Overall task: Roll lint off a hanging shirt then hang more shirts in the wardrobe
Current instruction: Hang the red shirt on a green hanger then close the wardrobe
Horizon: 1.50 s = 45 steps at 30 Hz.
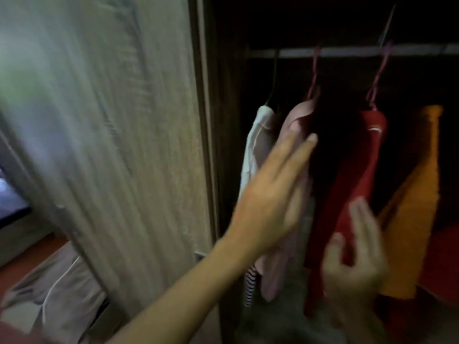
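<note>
Several shirts hang from a grey rail (347,52) inside a dark wardrobe. From left to right they are a white shirt (253,145), a pink shirt (295,117), a red shirt (347,184) and an orange shirt (419,194). My left hand (270,192) lies flat against the pink shirt with its fingers straight and apart. My right hand (352,264) is blurred, fingers spread, touching the lower part of the red shirt. I see no lint roller in either hand.
A pale wood-grain wardrobe door (111,120) fills the left half of the view. Grey fabric with a white cord (54,289) lies low on the left. A striped garment (249,286) hangs below the pink shirt.
</note>
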Tool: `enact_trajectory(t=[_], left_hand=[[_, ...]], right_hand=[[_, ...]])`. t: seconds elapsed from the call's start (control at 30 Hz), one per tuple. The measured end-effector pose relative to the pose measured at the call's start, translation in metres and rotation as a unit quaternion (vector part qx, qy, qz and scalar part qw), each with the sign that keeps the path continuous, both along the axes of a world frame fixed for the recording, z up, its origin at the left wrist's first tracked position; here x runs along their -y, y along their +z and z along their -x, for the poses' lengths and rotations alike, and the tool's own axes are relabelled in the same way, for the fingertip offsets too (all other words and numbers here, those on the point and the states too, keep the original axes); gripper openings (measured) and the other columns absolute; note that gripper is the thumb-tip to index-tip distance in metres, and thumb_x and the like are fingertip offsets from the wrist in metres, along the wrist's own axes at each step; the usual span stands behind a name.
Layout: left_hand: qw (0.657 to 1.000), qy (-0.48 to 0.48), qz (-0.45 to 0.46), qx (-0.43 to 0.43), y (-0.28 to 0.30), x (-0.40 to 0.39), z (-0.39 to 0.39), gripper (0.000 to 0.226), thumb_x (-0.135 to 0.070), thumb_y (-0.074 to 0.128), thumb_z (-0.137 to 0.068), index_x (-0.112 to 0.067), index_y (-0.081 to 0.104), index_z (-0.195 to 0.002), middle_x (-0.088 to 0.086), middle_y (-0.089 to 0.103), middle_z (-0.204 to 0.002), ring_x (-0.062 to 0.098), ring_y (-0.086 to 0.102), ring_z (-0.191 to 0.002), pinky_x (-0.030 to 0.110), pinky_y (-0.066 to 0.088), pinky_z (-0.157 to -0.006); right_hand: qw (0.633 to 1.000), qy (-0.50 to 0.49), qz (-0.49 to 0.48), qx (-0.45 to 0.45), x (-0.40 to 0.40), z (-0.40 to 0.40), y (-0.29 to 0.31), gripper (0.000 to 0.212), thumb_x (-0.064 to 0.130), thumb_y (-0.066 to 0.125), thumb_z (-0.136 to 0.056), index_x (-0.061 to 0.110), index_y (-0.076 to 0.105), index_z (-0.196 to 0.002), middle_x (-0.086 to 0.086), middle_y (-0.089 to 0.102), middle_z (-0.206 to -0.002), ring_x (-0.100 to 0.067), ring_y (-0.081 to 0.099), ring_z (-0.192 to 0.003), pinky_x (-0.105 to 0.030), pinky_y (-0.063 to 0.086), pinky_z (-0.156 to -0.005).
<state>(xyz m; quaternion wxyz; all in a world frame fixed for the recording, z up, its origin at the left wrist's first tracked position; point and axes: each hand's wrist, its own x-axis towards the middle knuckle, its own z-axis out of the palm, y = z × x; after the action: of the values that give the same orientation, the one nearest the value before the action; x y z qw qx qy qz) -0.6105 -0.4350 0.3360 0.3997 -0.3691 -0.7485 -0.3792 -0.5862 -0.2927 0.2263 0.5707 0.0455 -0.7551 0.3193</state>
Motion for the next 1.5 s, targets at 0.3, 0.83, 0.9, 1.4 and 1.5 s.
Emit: enact_trajectory(t=[0.3, 0.83, 0.9, 1.4, 1.5], left_hand=[[0.964, 0.231, 0.087, -0.097, -0.01, 0.208, 0.087, 0.061, -0.028, 0.058, -0.095, -0.003, 0.033, -0.144, 0.033, 0.018, -0.152, 0.046, 0.011, -0.144, 0.044, 0.013, -0.12], [0.93, 0.273, 0.2, -0.142, 0.006, 0.25, 0.134, 0.098, -0.076, 0.042, -0.082, -0.012, 0.018, -0.151, 0.038, 0.019, -0.149, 0.056, 0.015, -0.137, 0.068, 0.01, -0.109], [0.93, 0.273, 0.196, -0.148, 0.005, 0.242, 0.133, 0.097, -0.076, 0.042, -0.082, -0.013, 0.018, -0.151, 0.039, 0.02, -0.149, 0.058, 0.017, -0.136, 0.069, 0.011, -0.108], [0.943, 0.236, 0.162, -0.172, 0.002, 0.146, 0.103, 0.084, -0.077, 0.035, -0.085, -0.023, 0.028, -0.15, 0.03, 0.029, -0.15, 0.051, 0.026, -0.137, 0.064, 0.018, -0.109], [0.944, 0.23, 0.164, -0.172, 0.002, 0.119, 0.093, 0.083, -0.076, 0.033, -0.086, -0.025, 0.025, -0.151, 0.027, 0.027, -0.152, 0.049, 0.025, -0.138, 0.063, 0.016, -0.11]], right_hand=[[0.975, 0.127, -0.164, 0.076, 0.212, 0.044, -0.075, 0.056, 0.016, 0.06, -0.088, 0.004, 0.044, -0.14, -0.012, 0.044, -0.147, -0.025, 0.035, -0.141, -0.046, 0.036, -0.111], [0.932, -0.14, -0.32, 0.099, 0.235, 0.098, -0.098, 0.079, 0.044, 0.054, -0.092, 0.018, 0.012, -0.153, 0.0, -0.002, -0.163, -0.015, 0.007, -0.149, -0.034, 0.013, -0.118], [0.931, -0.15, -0.321, 0.091, 0.228, 0.098, -0.099, 0.078, 0.044, 0.054, -0.092, 0.019, 0.013, -0.153, 0.0, 0.0, -0.163, -0.014, 0.007, -0.149, -0.034, 0.014, -0.118], [0.916, -0.258, -0.297, 0.081, 0.147, 0.075, -0.111, 0.069, 0.041, 0.039, -0.098, 0.019, 0.007, -0.154, -0.002, -0.003, -0.163, -0.02, -0.001, -0.15, -0.043, 0.003, -0.12], [0.917, -0.274, -0.271, 0.1, 0.126, 0.066, -0.114, 0.067, 0.041, 0.036, -0.099, 0.02, 0.004, -0.154, -0.001, -0.004, -0.163, -0.02, -0.001, -0.15, -0.045, 0.005, -0.119]])
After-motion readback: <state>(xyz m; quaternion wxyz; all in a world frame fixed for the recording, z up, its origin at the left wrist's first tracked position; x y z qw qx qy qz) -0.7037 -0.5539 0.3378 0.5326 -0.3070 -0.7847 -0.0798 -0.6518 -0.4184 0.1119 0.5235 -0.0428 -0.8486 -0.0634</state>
